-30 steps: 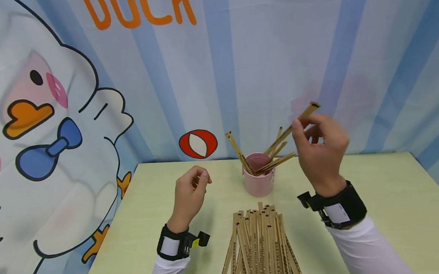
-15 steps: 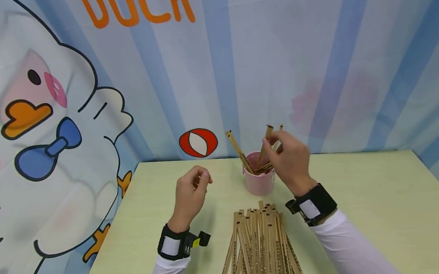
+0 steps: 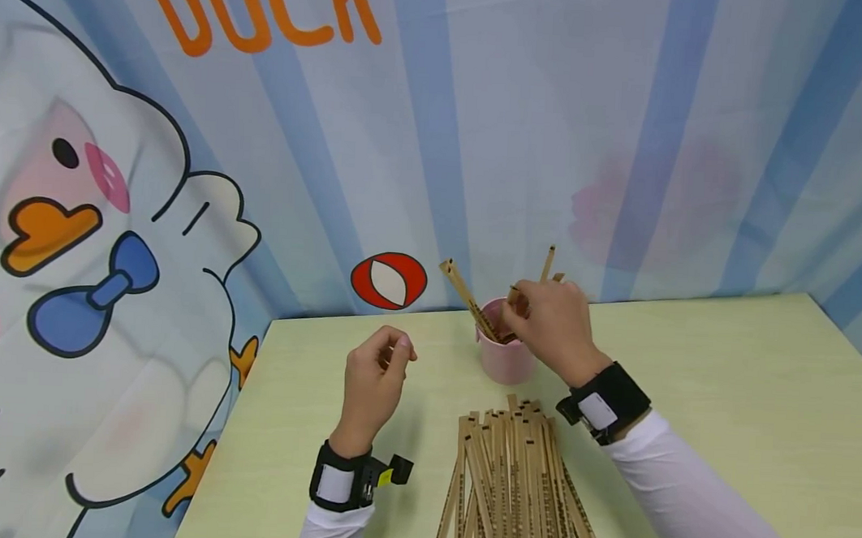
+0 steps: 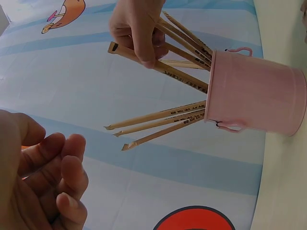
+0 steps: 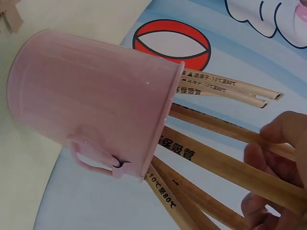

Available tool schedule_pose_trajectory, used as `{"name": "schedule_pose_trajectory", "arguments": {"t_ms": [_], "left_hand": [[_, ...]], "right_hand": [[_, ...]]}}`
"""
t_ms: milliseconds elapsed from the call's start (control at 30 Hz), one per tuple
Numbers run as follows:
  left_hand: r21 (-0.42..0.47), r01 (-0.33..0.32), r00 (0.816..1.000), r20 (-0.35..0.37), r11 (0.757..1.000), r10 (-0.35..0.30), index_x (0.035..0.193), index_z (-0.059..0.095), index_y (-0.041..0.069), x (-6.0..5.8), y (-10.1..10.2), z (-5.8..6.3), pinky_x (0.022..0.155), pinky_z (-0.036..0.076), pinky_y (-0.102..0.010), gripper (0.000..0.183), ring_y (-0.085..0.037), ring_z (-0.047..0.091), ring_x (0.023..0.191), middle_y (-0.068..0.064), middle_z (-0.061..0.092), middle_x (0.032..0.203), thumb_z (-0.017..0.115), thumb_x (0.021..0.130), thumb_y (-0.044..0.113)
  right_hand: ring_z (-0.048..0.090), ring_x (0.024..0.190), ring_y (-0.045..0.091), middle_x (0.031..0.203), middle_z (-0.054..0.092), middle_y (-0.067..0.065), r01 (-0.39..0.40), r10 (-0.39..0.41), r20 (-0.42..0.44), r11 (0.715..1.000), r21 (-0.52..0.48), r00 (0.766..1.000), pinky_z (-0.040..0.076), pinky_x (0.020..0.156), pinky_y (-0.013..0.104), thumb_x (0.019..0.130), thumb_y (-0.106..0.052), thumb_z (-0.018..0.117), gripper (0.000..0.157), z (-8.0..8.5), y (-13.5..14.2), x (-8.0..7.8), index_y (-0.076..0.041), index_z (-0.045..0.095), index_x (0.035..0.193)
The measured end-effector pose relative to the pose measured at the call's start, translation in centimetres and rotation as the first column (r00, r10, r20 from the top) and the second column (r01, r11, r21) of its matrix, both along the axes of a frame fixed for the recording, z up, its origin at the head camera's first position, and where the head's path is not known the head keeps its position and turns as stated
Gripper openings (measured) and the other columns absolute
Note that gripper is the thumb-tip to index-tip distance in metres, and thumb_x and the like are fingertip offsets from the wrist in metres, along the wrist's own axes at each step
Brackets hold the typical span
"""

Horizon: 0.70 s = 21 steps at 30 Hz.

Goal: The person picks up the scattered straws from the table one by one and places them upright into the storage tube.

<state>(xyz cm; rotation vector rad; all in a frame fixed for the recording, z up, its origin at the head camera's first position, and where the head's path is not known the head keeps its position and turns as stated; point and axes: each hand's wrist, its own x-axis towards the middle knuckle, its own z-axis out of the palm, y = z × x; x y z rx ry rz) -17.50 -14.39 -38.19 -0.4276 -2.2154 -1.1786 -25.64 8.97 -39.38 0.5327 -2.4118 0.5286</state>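
Observation:
My right hand (image 3: 556,323) is over the mouth of a small pink bucket (image 3: 508,364). Its thumb and fingers pinch a paper-wrapped straw (image 4: 180,79), whose lower end is inside the bucket. Several other wrapped straws (image 5: 225,88) lean outward from the bucket's rim in both wrist views. To the left of the bucket, my left hand (image 3: 375,386) hangs above the table with loosely curled fingers and holds nothing. Nearer to me lies a spread bundle of wrapped straws (image 3: 515,476). Part of the held straw is hidden by my fingers in the head view.
The pale table (image 3: 724,398) ends at a blue-striped cloth backdrop (image 3: 512,119). A large printed duck (image 3: 139,400) covers the backdrop's left side. Each wrist wears a black strap (image 3: 340,475) with a small camera.
My right hand has moved left and down from above the bucket's right side, bringing the pinched straw down into the bucket. The left hand and the bundle stay in place.

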Motion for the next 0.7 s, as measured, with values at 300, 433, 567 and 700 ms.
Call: {"name": "schedule_pose_trajectory", "arguments": {"t_ms": [300,433,567,700], "left_hand": [[0.001,-0.005,1.000,0.015,1.000,0.005,0.077,0.059,0.003,0.1,0.1,0.0,0.046,0.042,-0.028,0.018,-0.008,0.045,0.050,-0.007,0.061,0.068,0.051,0.093,0.005],[-0.001,-0.009,1.000,0.023,1.000,0.009,0.077,0.059,0.003,0.1,0.1,0.1,0.047,0.043,-0.028,0.018,-0.009,0.046,0.050,-0.007,0.061,0.068,0.051,0.093,0.005],[0.001,-0.006,1.000,0.022,1.000,0.006,0.077,0.059,0.003,0.2,0.1,0.1,0.047,0.043,-0.028,0.018,-0.009,0.046,0.050,-0.008,0.061,0.068,0.051,0.093,0.005],[0.000,-0.004,1.000,0.016,1.000,0.004,0.077,0.059,0.002,0.1,0.1,0.0,0.047,0.043,-0.028,0.018,-0.010,0.046,0.050,-0.007,0.061,0.068,0.051,0.093,0.005]], "right_hand": [[0.047,0.052,0.014,0.058,0.056,-0.004,-0.006,0.002,0.071,0.998,0.060,0.997,0.031,0.057,0.034,0.084,-0.027,0.063,0.016,-0.1,0.1,0.1,-0.014,0.068,0.077],[0.047,0.055,0.013,0.059,0.055,-0.006,-0.019,0.016,0.086,0.999,0.036,0.996,0.031,0.061,0.036,0.084,-0.031,0.065,0.017,0.0,0.3,0.2,-0.015,0.067,0.079],[0.048,0.059,0.015,0.063,0.058,-0.004,-0.041,0.043,0.056,0.999,-0.029,0.998,0.031,0.063,0.037,0.084,-0.035,0.064,0.021,0.6,0.5,0.6,-0.014,0.068,0.083],[0.053,0.062,0.017,0.067,0.062,-0.001,-0.058,0.056,-0.025,0.994,-0.096,0.998,0.036,0.065,0.039,0.086,-0.038,0.060,0.028,1.3,0.8,1.1,-0.012,0.069,0.087]]}}
